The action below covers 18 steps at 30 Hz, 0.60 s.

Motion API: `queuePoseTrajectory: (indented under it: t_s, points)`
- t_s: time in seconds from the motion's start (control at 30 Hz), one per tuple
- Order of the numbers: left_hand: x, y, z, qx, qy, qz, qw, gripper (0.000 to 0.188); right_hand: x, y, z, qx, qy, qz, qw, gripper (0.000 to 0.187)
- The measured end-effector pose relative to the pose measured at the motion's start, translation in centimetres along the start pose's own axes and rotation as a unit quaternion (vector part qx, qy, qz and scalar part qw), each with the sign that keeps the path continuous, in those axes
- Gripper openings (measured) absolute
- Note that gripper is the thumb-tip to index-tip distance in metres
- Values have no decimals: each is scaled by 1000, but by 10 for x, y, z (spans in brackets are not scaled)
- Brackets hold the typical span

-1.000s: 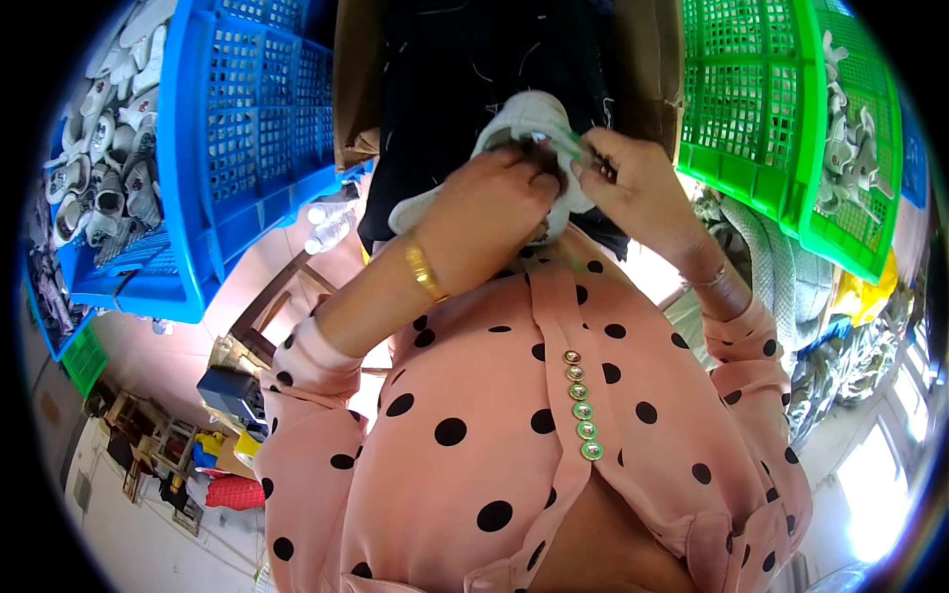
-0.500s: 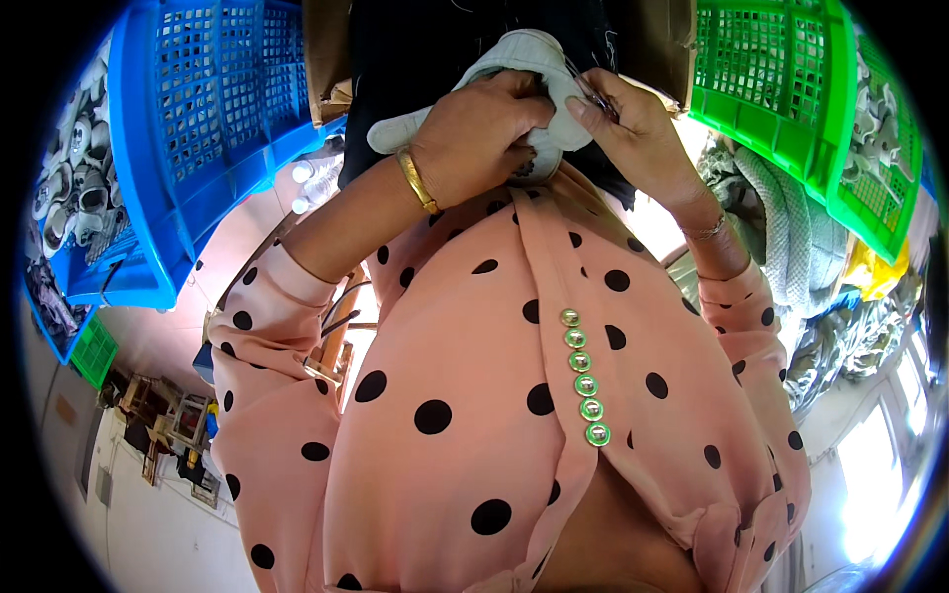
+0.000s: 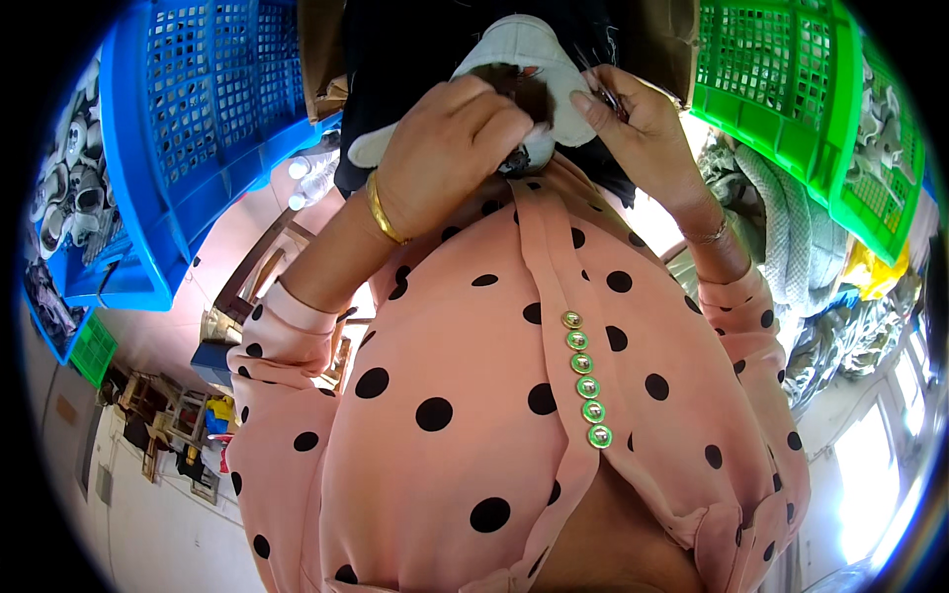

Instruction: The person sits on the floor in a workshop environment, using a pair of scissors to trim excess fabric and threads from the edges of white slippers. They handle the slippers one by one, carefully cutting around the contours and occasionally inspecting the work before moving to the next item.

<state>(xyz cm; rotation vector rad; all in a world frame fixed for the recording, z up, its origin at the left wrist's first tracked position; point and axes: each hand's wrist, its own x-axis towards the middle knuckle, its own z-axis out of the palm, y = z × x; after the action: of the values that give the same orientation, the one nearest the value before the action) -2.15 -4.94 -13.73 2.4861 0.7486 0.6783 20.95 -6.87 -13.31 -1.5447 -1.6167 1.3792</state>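
Observation:
An off-white shoe upper (image 3: 514, 42) lies over my lap at the top of the view, its dark inner opening facing me. My right hand (image 3: 643, 124) is closed, thumb and fingers pinching the right edge of the upper. A pair of small metal snips (image 3: 611, 97) is tucked in its fingers. My left hand (image 3: 445, 148) is curled in a fist over the upper's left side. Its fingertips are hidden, so what they hold cannot be made out. A pale flap of the upper (image 3: 369, 148) sticks out left of that wrist.
A blue plastic crate (image 3: 213, 128) stands at the left, with several shoe uppers (image 3: 79, 188) beyond it. On the right is a green crate (image 3: 781, 99), beside grey padded fabric (image 3: 786, 232). Clear bottles (image 3: 314, 178) stand by the blue crate. Wooden stools (image 3: 183, 420) are farther off.
My left hand has drawn out of the upper's opening and down to the left, its fingers now curled. More of the dark inside shows. My right hand stays nearly in place.

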Motion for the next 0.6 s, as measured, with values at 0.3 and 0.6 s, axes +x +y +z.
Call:
queuePoseTrajectory:
  t_s: [0.3, 0.6]
  points:
    - [-27, 21, 6, 3, 43, 6, 999, 32, -10, -6, 16, -41, 49, 33, 997, 22]
    - [-32, 22, 7, 14, 63, -4, 998, 32, -5, -4, 14, 37, 43, 30, 998, 22]
